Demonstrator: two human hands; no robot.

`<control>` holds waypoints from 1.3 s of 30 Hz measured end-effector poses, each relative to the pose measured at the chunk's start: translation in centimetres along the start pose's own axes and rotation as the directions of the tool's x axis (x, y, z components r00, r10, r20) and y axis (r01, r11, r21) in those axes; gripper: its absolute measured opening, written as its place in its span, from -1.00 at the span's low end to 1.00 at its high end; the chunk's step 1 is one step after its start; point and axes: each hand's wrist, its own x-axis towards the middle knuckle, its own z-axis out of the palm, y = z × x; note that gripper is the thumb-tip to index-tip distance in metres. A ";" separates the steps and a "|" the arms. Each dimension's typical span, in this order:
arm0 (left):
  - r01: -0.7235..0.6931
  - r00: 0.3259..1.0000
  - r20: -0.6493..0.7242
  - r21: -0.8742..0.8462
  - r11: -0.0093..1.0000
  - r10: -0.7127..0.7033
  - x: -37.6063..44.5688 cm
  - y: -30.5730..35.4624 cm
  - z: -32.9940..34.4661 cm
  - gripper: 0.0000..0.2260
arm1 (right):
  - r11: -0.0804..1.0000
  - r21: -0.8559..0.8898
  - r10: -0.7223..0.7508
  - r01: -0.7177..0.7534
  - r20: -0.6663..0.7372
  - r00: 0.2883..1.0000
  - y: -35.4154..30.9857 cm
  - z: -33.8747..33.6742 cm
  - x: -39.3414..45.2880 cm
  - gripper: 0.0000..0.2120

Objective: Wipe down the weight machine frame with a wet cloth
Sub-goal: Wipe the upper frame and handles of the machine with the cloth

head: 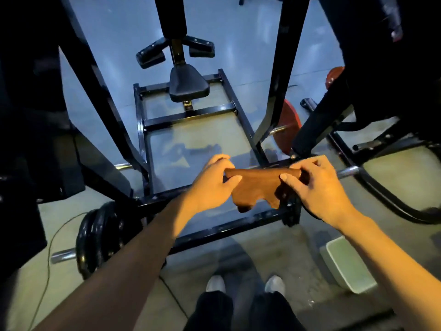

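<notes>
Forearms reach out bare from the bottom of the head view toward a brown cloth point(259, 185), which both hands hold stretched between them above the low black bars of the weight machine frame point(188, 114). Left hand point(212, 180) and right hand point(319, 185) each keep a narrow pinching grip on the cloth's upper edge, thumb against curled fingers, so the top is rolled taut and the lower edge hangs in soft, uneven scallops; the hold looks like a spreading or folding of the cloth before it is laid on the metal. It hangs just in front of a cross tube of the frame, though whether it touches that tube cannot be told. Its surface appears matte and limp, and any wetness does not show. Glossy, square-section steel makes up the frame, bolted at its corners, with a padded black seat point(188, 86) at the far end. Black weight plates point(100, 237) sit on a chrome sleeve at left, a red plate point(287, 126) at right. Pale and rectangular, a tub point(347, 265) stands on the concrete floor near the person's light shoes point(216, 284).
</notes>
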 end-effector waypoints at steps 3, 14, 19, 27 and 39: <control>0.325 0.945 0.120 -0.431 0.841 -0.304 0.1 0.0 1.9 -0.84 | 0.905 0.321 0.209 -0.279 0.237 0.949 0.7 1.8 -0.4 -0.67; 0.483 0.746 0.352 -0.871 0.095 -0.566 2.6 -3.9 5.7 -0.89 | 0.464 0.453 0.325 -0.762 0.712 0.622 3.2 9.6 3.4 -0.51; 0.535 0.775 0.322 -0.792 0.294 -0.543 2.2 -6.4 7.6 -0.68 | 0.423 0.582 0.440 -0.695 0.539 0.718 4.4 11.3 2.7 -0.78; 0.518 0.809 0.074 -0.557 0.649 -0.582 5.5 -7.3 11.6 -0.80 | 0.918 0.089 0.240 -0.387 0.652 0.719 7.2 12.0 4.3 -0.35; 0.514 0.855 0.161 -0.397 0.761 -0.493 10.9 -7.7 11.8 -0.93 | 0.970 -0.005 0.183 -0.243 0.673 0.716 12.8 10.2 11.7 -0.77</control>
